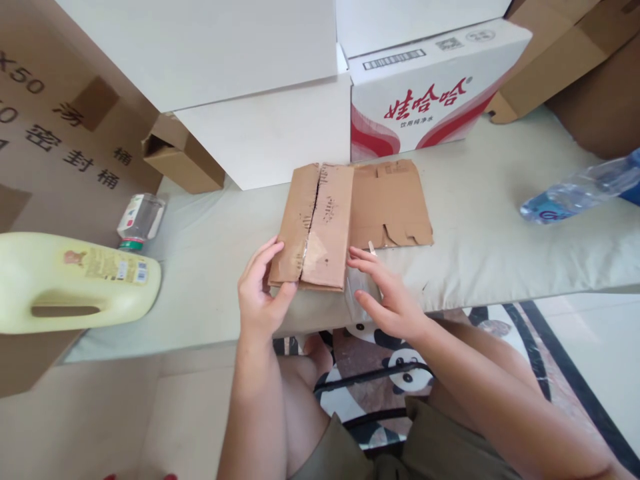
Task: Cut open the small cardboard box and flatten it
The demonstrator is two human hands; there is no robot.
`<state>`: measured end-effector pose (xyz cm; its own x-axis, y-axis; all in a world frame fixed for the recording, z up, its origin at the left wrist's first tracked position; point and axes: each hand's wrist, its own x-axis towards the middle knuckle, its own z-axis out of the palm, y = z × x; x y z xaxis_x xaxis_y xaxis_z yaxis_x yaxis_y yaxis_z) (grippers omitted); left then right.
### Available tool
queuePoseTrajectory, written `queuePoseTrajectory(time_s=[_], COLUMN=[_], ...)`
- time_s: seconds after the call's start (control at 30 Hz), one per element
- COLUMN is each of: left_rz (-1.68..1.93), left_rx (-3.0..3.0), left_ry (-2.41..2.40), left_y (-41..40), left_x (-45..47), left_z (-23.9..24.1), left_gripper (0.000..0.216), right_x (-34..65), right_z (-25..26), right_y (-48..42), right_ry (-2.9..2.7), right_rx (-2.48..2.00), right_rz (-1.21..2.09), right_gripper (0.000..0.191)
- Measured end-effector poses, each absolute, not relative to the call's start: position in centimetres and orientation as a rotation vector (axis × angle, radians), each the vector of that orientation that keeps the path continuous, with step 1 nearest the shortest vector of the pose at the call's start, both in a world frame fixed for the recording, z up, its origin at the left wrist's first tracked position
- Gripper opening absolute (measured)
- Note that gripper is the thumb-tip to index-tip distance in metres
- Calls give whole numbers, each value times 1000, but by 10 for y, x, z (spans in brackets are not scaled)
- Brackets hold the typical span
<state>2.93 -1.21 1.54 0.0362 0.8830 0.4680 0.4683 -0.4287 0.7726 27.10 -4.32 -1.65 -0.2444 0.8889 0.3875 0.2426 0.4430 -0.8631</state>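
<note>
A small brown cardboard box lies near the front edge of a pale cushioned surface, its top flaps taped along a torn centre seam. My left hand grips its near left corner, thumb under the front edge. At the box's near right side my right hand rests with fingers spread, fingertips touching the box. A flat torn piece of cardboard lies beside the box on the right.
White cartons and a red-and-white printed carton stand behind. A yellow jug and a small jar lie at left, a plastic water bottle at right. Brown boxes fill the back corners.
</note>
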Motion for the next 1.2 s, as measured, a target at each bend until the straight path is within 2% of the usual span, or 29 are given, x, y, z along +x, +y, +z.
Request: queuePoseTrajectory(time_s=[0.17, 0.57, 1.2], left_rz=[1503, 1310, 1304], left_rx=[1716, 1730, 1732], left_ry=[1325, 1276, 1297], left_y=[-11, -12, -11], left_x=[26, 30, 30], left_z=[12, 14, 13], left_gripper=[48, 53, 53], right_x=[270, 270, 271], right_z=[-17, -21, -20], right_y=[-43, -43, -42], right_ry=[-1763, -1704, -1702], right_rx=[-991, -993, -1013], right_rz=[900, 875, 898], right_gripper=[41, 45, 38])
